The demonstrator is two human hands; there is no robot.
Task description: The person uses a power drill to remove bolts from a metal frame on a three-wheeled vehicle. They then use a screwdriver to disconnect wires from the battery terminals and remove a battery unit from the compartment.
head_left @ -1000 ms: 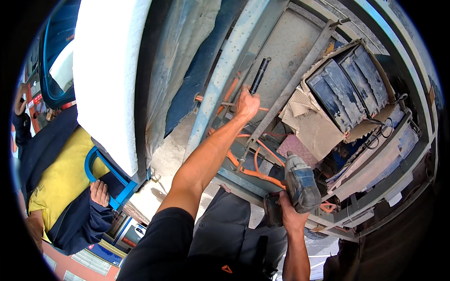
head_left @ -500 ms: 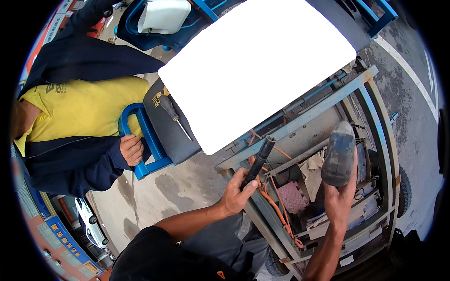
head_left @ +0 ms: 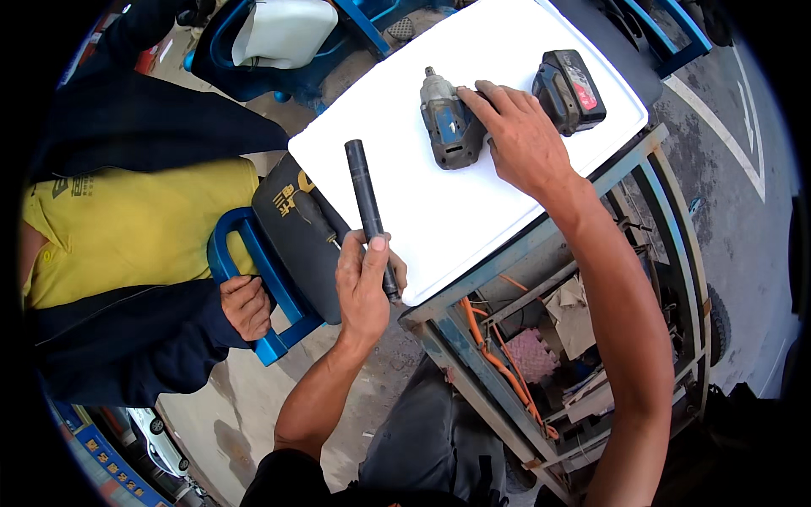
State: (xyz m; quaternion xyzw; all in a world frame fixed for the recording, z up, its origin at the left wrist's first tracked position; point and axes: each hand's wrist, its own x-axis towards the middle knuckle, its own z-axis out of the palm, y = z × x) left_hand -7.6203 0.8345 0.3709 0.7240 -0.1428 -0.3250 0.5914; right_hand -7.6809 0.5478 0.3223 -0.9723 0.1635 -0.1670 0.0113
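A cordless impact wrench (head_left: 454, 125) lies on its side on the white board (head_left: 422, 245), its bare drive tip pointing away from me and its battery (head_left: 570, 91) at the right. My right hand (head_left: 528, 139) is over the handle, fingers wrapped across it; the hand hides most of the handle. In my left hand (head_left: 365, 283), I grip a long black cylindrical rod (head_left: 361, 173) by its lower part. The rod is held above the board's left edge, tilted, its free end pointing away from me.
A screwdriver (head_left: 314, 221) lies on the black seat (head_left: 291, 207) left of the board. Beside it, another person's hand (head_left: 246, 307) holds a blue armrest (head_left: 253, 253). Below the board, a metal frame (head_left: 473, 380) holds orange cable (head_left: 490, 359) and cardboard (head_left: 570, 313).
My right hand has moved away from me and left with the impact wrench, which now rests on the board. My left hand has swung the rod left, over the board's edge.
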